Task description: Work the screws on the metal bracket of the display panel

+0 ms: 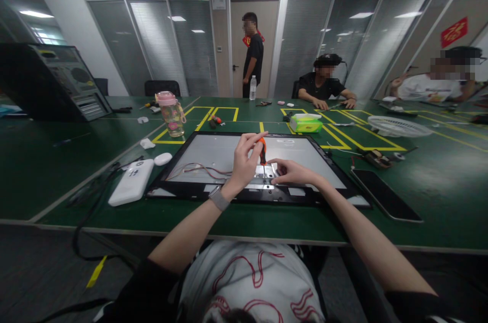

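Observation:
My left hand (246, 163), with a watch on its wrist, is closed round the orange and black handle of a screwdriver (262, 153). The screwdriver stands nearly upright, its shaft pointing down at a metal bracket (261, 172) on the back of a flat display panel (206, 146). Close to the shaft, my right hand (292, 171) has its thumb and forefinger apart beside the bracket; whether they press on it I cannot tell. Thin wires (194, 166) run across the panel left of the bracket. The screwdriver's tip is too small to make out.
Left of the panel lie a white power bank (131, 182) and a white case (163, 159); a pink-lidded bottle (171, 115) stands behind. A phone (385, 195) lies right. Beyond are a green tissue pack (306, 123), a white fan grille (398, 125) and a computer case (57, 79). Several people are nearby.

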Demonstrator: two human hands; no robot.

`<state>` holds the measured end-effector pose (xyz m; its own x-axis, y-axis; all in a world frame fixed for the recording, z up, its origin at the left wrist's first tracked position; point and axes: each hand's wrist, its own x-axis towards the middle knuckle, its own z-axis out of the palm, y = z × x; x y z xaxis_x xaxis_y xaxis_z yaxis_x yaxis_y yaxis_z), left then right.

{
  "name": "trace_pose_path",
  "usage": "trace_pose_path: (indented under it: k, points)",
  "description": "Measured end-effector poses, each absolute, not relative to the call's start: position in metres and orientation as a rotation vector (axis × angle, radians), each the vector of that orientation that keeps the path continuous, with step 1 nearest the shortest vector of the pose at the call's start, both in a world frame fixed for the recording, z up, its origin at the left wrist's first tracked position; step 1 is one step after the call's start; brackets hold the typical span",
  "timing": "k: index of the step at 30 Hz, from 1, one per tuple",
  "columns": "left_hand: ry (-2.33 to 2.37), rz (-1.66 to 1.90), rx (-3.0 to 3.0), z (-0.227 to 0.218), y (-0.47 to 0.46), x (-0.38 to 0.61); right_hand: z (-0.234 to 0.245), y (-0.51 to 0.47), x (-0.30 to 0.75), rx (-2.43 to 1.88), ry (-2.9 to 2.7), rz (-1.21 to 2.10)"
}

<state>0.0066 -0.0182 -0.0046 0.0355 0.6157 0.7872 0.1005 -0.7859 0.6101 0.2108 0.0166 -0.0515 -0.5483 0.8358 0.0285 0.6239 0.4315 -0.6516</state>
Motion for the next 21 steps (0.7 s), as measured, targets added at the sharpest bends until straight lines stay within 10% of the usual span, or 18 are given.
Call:
trace_pose_path:
  k: [21]
  points:
    - [0.709, 1.806, 1.966, -0.003, -0.019, 0.006, -0.039, 0.013, 0.219, -1.289, -2.343, 0.95]
